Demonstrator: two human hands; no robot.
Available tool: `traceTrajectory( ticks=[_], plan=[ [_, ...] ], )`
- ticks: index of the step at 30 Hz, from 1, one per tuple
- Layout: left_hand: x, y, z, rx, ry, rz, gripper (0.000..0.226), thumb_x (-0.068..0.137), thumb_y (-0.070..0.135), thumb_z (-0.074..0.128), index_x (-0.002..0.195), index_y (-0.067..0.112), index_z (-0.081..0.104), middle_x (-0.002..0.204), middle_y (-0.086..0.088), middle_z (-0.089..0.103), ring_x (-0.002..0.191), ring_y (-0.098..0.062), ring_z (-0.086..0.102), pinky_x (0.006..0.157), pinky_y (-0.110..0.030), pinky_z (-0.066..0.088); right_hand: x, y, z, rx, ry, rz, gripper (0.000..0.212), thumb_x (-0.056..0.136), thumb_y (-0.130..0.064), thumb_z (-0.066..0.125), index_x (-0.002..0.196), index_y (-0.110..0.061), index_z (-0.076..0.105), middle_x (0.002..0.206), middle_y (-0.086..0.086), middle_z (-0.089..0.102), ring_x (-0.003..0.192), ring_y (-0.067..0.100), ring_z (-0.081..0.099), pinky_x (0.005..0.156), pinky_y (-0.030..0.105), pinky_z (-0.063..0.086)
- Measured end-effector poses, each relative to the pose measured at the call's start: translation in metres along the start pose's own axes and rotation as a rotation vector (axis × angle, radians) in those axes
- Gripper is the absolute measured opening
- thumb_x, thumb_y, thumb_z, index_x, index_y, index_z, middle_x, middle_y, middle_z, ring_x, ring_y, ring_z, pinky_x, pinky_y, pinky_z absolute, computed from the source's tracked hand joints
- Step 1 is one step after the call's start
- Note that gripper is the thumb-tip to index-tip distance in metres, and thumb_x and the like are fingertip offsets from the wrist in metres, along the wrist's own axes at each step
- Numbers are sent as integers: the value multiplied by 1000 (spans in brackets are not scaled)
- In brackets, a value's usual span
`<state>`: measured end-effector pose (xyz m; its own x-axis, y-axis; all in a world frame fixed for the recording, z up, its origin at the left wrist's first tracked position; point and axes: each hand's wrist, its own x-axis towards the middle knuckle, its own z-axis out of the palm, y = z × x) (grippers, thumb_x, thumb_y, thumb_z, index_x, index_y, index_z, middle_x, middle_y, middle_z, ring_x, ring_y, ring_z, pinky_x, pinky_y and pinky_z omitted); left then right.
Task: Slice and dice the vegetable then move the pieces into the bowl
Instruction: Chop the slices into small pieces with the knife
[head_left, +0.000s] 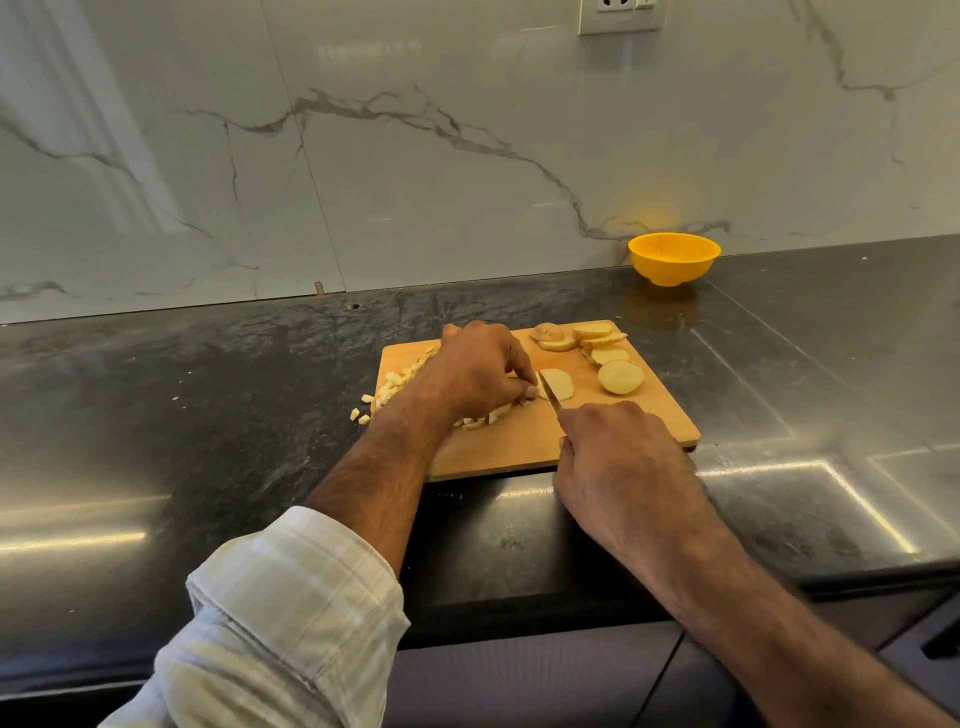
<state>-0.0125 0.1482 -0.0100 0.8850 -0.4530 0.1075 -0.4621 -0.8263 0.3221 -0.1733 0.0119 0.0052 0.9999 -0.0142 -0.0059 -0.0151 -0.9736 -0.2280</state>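
Note:
A wooden cutting board (613, 431) lies on the dark counter. Round potato slices (608, 348) sit at its far right, with a thicker end piece (621, 376) beside them. My left hand (478, 371) rests on the board, its curled fingertips holding one slice (558, 384) in place. My right hand (618, 457) grips a knife handle; the blade (549, 393) lies against that slice next to my left fingertips. Diced potato pieces (395, 384) are heaped at the board's left edge, a few spilled onto the counter (358, 415). A yellow bowl (674, 258) stands far right by the wall.
The dark polished counter (208, 415) runs left and right of the board. A marble backsplash (415, 156) rises behind, with a wall socket (621, 15) at the top. Cabinet fronts (519, 675) show below the counter's front edge.

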Motion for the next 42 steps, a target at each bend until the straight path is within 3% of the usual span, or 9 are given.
traceTrajectory(
  ticks=[6, 9, 13, 16, 19, 26, 33, 42],
  plan=[
    [0, 4, -2, 37, -26, 0, 8, 94, 34, 80, 101, 35, 83, 104, 24, 73, 119, -8, 54, 118, -55, 26, 10, -15, 1, -53, -68, 6, 26, 100, -28, 63, 126, -22, 60, 99, 0, 51, 92, 18, 55, 78, 35, 53],
    [-1, 2, -3, 27, -43, 5, 6, 93, 34, 80, 97, 37, 83, 93, 30, 67, 111, -3, 50, 116, -54, 26, 20, -23, -7, -47, -77, 11, 33, 99, -25, 67, 131, -21, 58, 107, 3, 54, 92, 18, 50, 81, 36, 53],
    [-4, -2, -5, 31, -41, 24, 3, 92, 38, 81, 93, 39, 83, 107, 30, 68, 123, -4, 47, 115, -56, 23, 21, -25, -13, -34, -102, 16, 35, 98, -25, 68, 132, -20, 59, 111, 4, 56, 99, 21, 56, 87, 37, 56],
    [-6, -3, -8, 54, -55, 8, 5, 93, 39, 79, 96, 38, 83, 117, 27, 66, 133, -8, 42, 117, -58, 19, 4, -18, -10, -45, -109, 11, 28, 99, -25, 66, 126, -21, 61, 102, 0, 54, 95, 19, 57, 82, 35, 55],
    [-6, -10, -10, 37, -65, 4, 3, 92, 40, 80, 91, 39, 83, 117, 28, 68, 133, -7, 46, 118, -58, 16, -9, -13, -9, -54, -96, 14, 22, 100, -29, 64, 121, -23, 61, 96, -2, 52, 92, 17, 58, 77, 33, 53],
    [-9, -12, -12, 50, -53, -13, 7, 94, 43, 77, 98, 40, 82, 125, 24, 64, 137, -11, 41, 115, -53, 18, -2, -15, -7, -48, -1, 4, 28, 101, -33, 64, 127, -24, 60, 113, 2, 62, 95, 17, 61, 80, 34, 57],
    [-10, -7, -12, 49, -69, -8, 9, 95, 42, 77, 101, 38, 82, 123, 24, 62, 138, -12, 37, 121, -60, 15, 15, -16, 6, -58, -31, 6, 28, 100, -33, 64, 126, -25, 60, 115, 2, 61, 98, 18, 60, 82, 36, 57],
    [-11, -1, -12, 98, -73, -19, 12, 96, 43, 75, 105, 39, 81, 130, 23, 62, 141, -13, 34, 119, -58, 15, 28, -9, 0, -45, -44, -9, 30, 98, -29, 66, 128, -25, 63, 116, 1, 63, 100, 18, 59, 86, 37, 59]
  ],
)
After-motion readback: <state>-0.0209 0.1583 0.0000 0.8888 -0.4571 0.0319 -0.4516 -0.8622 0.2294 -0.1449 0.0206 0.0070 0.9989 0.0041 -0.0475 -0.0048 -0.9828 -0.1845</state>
